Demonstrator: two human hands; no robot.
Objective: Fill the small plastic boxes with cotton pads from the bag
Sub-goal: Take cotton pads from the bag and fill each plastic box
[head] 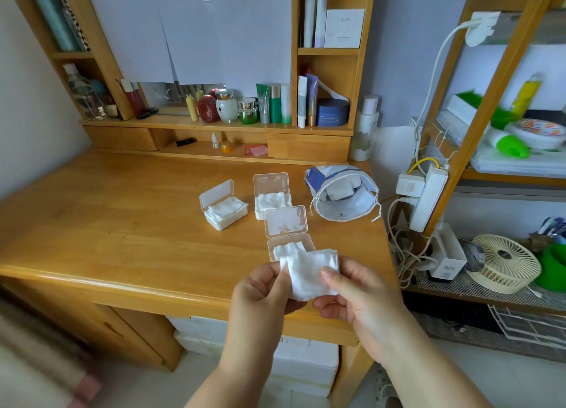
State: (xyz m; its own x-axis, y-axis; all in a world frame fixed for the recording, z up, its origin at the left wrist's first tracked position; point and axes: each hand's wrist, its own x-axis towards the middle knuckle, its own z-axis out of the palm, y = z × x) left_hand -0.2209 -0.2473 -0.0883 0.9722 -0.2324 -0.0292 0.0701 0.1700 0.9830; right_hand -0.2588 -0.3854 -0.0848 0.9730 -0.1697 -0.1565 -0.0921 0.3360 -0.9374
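Both hands hold a small stack of white cotton pads [307,274] above the desk's front edge. My left hand [260,294] pinches its left side, and my right hand [355,291] pinches its right side with the thumb on top. Just behind the pads stands an open clear plastic box [289,245] with pads inside, its lid raised. Two more open boxes hold pads: one at the left [223,210] and one in the middle [272,197]. The white and blue drawstring bag [343,196] lies open at the right with pads inside.
The wooden desk [122,223] carries a shelf unit with cosmetic bottles and jars [263,107] at the back. A power strip and cables [425,196] hang off the desk's right edge, next to a rack with a small fan [505,263].
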